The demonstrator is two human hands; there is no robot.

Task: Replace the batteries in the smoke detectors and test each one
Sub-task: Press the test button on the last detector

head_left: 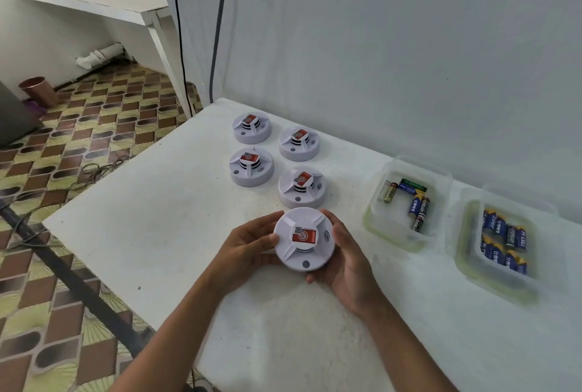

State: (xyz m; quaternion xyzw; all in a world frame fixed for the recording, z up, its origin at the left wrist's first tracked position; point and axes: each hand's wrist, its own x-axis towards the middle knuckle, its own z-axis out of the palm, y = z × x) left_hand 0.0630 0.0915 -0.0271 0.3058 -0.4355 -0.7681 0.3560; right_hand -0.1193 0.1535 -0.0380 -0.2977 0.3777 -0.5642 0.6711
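A round white smoke detector (304, 239) with a red label on top sits between both my hands, just above the white table (157, 209). My left hand (245, 250) grips its left side, thumb on the rim. My right hand (346, 262) cups its right and lower side with curled fingers. Several more identical detectors (301, 187) lie face up in two rows behind it. A clear tray (374, 212) to the right holds several mixed batteries (419, 206). A second clear tray (466, 253) further right holds several blue batteries (504, 243).
The table stands against a pale wall (409, 61), its left edge dropping to a patterned tiled floor (63, 171). Dark cables (217, 29) hang down the wall behind the table corner. A copper-coloured bin (39, 91) stands at the far left.
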